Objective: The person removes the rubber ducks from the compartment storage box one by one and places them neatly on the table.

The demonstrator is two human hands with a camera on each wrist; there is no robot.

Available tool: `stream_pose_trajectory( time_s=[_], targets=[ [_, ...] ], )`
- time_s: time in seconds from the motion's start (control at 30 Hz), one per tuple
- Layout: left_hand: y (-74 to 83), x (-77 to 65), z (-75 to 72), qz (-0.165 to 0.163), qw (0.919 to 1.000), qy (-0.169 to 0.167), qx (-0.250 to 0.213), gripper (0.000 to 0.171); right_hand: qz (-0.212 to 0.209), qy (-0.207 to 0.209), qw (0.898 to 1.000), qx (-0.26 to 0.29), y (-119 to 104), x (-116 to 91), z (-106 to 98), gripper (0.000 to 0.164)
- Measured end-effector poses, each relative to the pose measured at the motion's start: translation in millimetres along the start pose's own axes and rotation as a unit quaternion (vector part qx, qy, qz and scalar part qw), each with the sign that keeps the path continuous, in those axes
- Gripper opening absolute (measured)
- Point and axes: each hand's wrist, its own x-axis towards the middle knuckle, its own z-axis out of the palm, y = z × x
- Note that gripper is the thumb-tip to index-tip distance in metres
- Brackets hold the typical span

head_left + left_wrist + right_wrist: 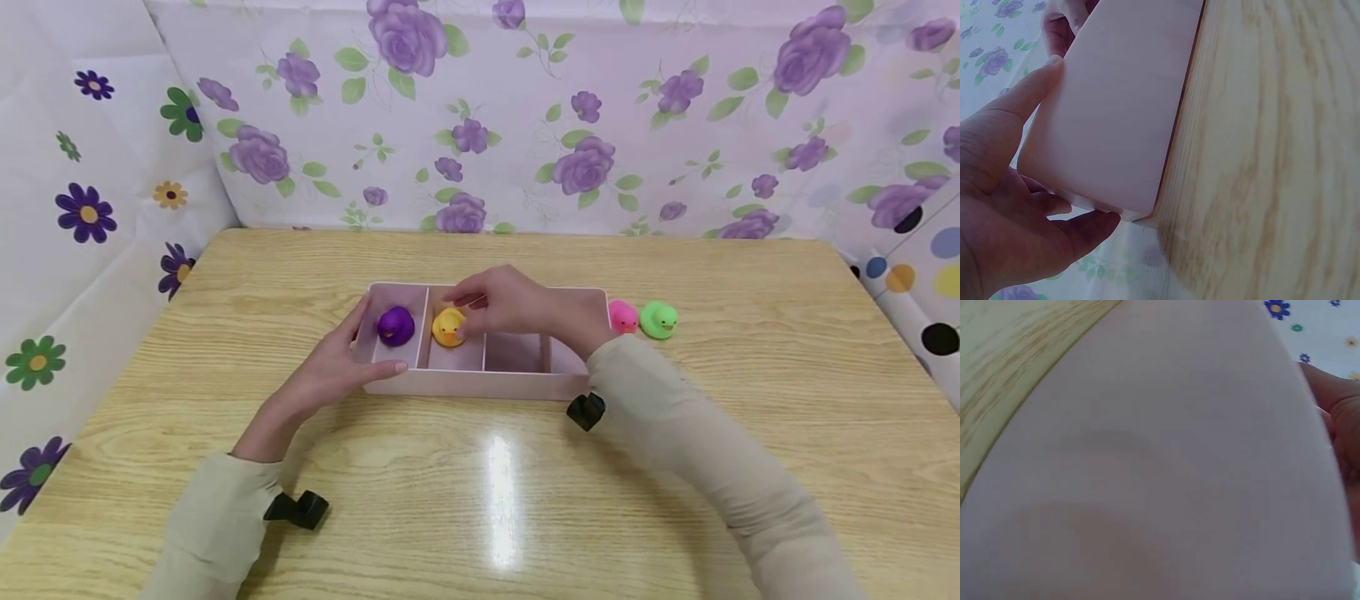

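Observation:
A pale pink divided box (480, 383) stands on the table. My left hand (333, 367) grips its left end, thumb over the front rim and fingers along the side; the left wrist view shows this hand (1010, 187) against the box wall (1110, 106). A purple toy duck (395, 326) sits in the leftmost compartment. In the compartment beside it is a yellow toy duck (447, 327). Over that duck is my right hand (510, 302), its thumb tip at the duck's side and its fingers spread above and behind it. The box wall (1166, 425) mostly fills the right wrist view.
Just right of the box, a pink toy duck (624, 317) and a green toy duck (659, 320) stand side by side on the wooden table (480, 492). My right forearm crosses the box's right end. Flowered sheets (480, 108) hang behind and at the left.

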Motion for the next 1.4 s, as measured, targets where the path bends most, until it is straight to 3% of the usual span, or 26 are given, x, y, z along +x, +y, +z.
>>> stream_pose_trajectory(
  time_s=[0.47,0.73,1.03,1.17,1.4],
  targets=[
    [2.0,0.1,0.8,-0.004,1.0000,-0.005,0.000,0.115,0.019,-0.003,0.997,-0.074,-7.8,19.3,9.1,0.040],
    [3.0,-1.1,0.4,-0.001,1.0000,-0.004,-0.003,0.115,0.022,-0.019,0.994,-0.103,-11.3,25.6,15.0,0.024],
    [3.0,-2.5,-1.3,-0.002,1.0000,-0.002,-0.001,0.114,0.010,0.002,0.987,-0.159,-12.3,28.2,25.0,0.009],
    [2.5,-2.4,-1.4,-0.001,1.0000,-0.001,-0.003,0.114,0.001,0.018,0.982,-0.189,-12.5,28.9,29.7,0.010],
    [1.1,-2.0,-0.5,-0.004,1.0000,0.001,-0.001,0.114,-0.016,0.031,0.981,-0.192,-10.2,27.6,31.5,0.015]
  ],
)
